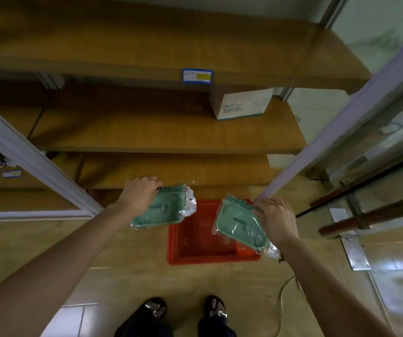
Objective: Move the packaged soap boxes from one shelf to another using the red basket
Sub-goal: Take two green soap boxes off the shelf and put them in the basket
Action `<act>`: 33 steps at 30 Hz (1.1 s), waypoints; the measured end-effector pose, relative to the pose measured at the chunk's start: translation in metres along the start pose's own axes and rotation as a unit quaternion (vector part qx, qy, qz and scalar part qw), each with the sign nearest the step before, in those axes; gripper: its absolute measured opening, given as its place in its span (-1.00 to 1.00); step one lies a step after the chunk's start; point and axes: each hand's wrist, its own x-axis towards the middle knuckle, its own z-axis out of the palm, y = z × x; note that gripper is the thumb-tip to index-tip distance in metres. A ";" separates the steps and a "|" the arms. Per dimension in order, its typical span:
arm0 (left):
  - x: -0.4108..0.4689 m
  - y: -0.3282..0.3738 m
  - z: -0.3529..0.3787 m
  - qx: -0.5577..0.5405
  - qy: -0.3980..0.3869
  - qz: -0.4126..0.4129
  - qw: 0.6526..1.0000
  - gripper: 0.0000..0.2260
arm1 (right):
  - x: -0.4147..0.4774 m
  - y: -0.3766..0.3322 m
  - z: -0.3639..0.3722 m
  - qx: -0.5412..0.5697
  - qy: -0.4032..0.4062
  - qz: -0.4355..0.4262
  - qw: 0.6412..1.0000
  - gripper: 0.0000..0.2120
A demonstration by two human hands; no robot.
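Note:
A red basket [195, 249] stands on the floor in front of the wooden shelves, and what shows of its inside holds nothing. My left hand [138, 195] grips a green soap box [164, 210] wrapped in clear plastic, held above the basket's left rim. My right hand [274, 218] grips a second green wrapped soap box [238, 222], tilted over the basket's right side. Both boxes hang in the air, apart from the basket.
Wooden shelves [166, 132] rise ahead; a white carton [241, 103] sits on the middle one under a blue price label [197, 76]. Metal shelf posts [341, 122] slant at left and right. My feet in sandals [185, 310] stand behind the basket. A cable lies on the floor at right.

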 end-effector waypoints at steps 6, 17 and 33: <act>0.034 0.034 0.038 -0.016 -0.005 -0.066 0.998 -0.76 | 0.022 0.047 0.033 -0.016 -0.007 -0.065 0.998 -0.86; 0.134 0.034 0.249 -0.050 -0.002 -0.059 0.997 -0.75 | 0.040 0.123 0.214 0.020 0.039 -0.071 0.996 -0.88; 0.269 -0.020 0.580 -0.026 -0.007 -0.036 0.999 -0.73 | 0.062 0.185 0.496 -0.008 0.073 -0.099 0.992 -0.93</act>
